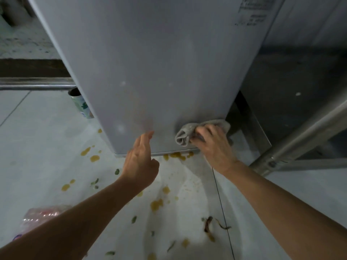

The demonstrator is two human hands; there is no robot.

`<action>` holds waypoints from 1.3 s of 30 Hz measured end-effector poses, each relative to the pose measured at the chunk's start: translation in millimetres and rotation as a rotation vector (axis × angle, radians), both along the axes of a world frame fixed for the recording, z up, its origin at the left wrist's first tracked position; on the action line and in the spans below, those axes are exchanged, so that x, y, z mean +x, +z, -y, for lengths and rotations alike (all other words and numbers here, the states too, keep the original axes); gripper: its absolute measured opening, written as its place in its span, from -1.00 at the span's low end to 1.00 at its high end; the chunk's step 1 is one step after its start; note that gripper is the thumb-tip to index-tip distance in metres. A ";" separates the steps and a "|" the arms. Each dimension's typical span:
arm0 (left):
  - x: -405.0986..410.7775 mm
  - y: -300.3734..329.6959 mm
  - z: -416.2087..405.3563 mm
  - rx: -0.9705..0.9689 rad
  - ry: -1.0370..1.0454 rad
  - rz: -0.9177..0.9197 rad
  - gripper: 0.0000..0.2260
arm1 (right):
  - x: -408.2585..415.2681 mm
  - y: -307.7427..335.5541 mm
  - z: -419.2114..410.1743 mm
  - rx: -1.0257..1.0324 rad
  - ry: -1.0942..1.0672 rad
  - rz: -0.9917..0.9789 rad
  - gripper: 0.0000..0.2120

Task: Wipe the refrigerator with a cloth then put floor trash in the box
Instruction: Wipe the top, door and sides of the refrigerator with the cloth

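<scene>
From the head view, you are looking down the grey front of the refrigerator [150, 72] toward the floor [37, 147]. Your right hand [214, 145] is pressing a grey cloth [185, 134] against the lower right part of the refrigerator door, just above its bottom edge; the fingers [204, 131] are curled and clamped on the cloth, which is bunching out to the left of the hand and trailing toward the door's right edge. Your left hand [140, 162] is reaching up beside it, fingers straight and close together, gripping nothing, with the fingertips touching or nearly touching the door to the left of the cloth; you cannot tell which.

Yellow-orange splotches [156, 203] are lying scattered over the floor, with a cluster sitting right under the refrigerator's bottom edge. Small green leaf scraps [134, 219] are lying among them, and a brownish wilted stem [208, 225] is lying near your right forearm. A crumpled pink plastic bag [45, 212] is showing at the lower left, partly hidden by your left forearm. An open can [81, 104] with a green-and-white label is standing on the floor, tucked behind the refrigerator's left edge. A metal frame [300, 132] is slanting across the right side.
</scene>
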State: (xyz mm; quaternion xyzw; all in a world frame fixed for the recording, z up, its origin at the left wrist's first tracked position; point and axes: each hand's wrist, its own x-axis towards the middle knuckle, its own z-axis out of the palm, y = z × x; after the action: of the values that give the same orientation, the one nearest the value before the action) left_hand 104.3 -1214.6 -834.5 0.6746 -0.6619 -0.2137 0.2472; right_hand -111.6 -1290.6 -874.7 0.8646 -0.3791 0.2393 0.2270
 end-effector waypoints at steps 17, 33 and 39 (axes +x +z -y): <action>-5.0 12.9 16.1 -0.218 -0.414 0.680 -0.35 | -12.4 -22.6 -11.3 0.292 -0.317 0.253 -0.88; 3.0 8.2 31.3 -0.435 -0.476 0.846 -0.39 | 14.2 75.2 14.4 0.026 -0.308 1.145 -0.61; 6.0 -6.5 36.2 -0.467 -0.514 0.866 -0.46 | 17.4 14.5 9.2 0.215 -0.469 1.179 -0.61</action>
State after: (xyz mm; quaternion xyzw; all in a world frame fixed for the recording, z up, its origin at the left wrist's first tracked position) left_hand 110.3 -1250.8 -841.0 0.4450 -0.8761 0.1822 0.0353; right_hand -94.2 -1299.7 -860.2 0.5002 -0.6410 0.5790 -0.0611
